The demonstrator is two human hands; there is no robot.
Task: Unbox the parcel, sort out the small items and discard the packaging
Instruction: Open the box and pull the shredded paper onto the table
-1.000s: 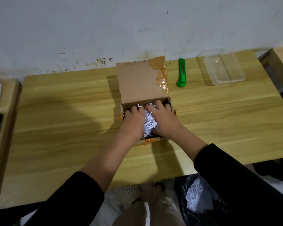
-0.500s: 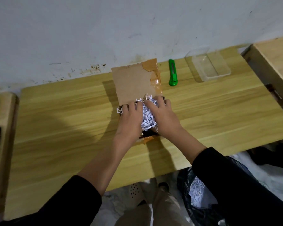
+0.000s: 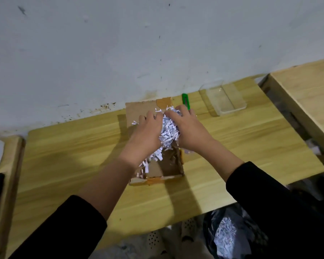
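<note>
- The left grip [image 3: 146, 135] and right grip [image 3: 189, 131] press in from either side on one wad of shredded paper [image 3: 168, 129], fingers curled round it, I'd guess so that no strips scatter.
- Directly beneath the grips sits the open box [image 3: 168, 169] on the desk [image 3: 73, 156], with strands trailing into it.
- Nearer me than the right grip and off the desk edge, a black bag [image 3: 211, 219] holds more shreds; it is likely the wad's destination.
- Just beyond the right grip lie a green cutter [image 3: 185, 100] and a clear tray [image 3: 230, 101].
- The grips and paper hide much of the box, so I can't tell if it holds small items.
</note>
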